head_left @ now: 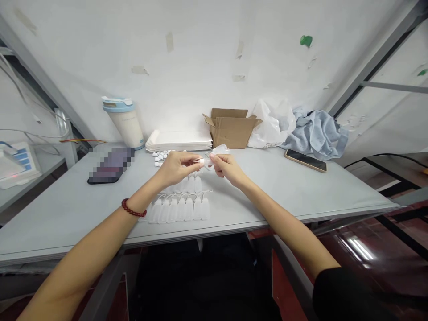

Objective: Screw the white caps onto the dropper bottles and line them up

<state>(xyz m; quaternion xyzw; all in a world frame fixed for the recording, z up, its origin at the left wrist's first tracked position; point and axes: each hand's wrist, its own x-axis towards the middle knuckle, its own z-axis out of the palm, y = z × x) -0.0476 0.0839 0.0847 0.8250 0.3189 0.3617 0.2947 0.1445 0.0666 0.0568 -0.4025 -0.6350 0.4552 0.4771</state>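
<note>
My left hand (179, 168) pinches a small white cap (201, 162) between thumb and fingertips. Close against it, my right hand (229, 168) is closed on a small translucent plastic piece (209, 163), mostly covered by the fingers. The two pieces meet or nearly meet; I cannot tell whether they are joined. Below the hands lies a row of flat translucent bottle-like pieces (180, 209) with thin white strings at their tops. A second row (192, 184) is partly hidden behind my left hand. Several loose white caps (159, 156) lie beyond my left hand.
Along the wall stand a blue-lidded tumbler (125, 122), a white stack (180, 140), an open cardboard box (232, 132), a white plastic bag (272, 125) and a crumpled blue cloth (316, 133). A phone (306, 160) lies right; a blurred-out dark object (112, 166) lies left.
</note>
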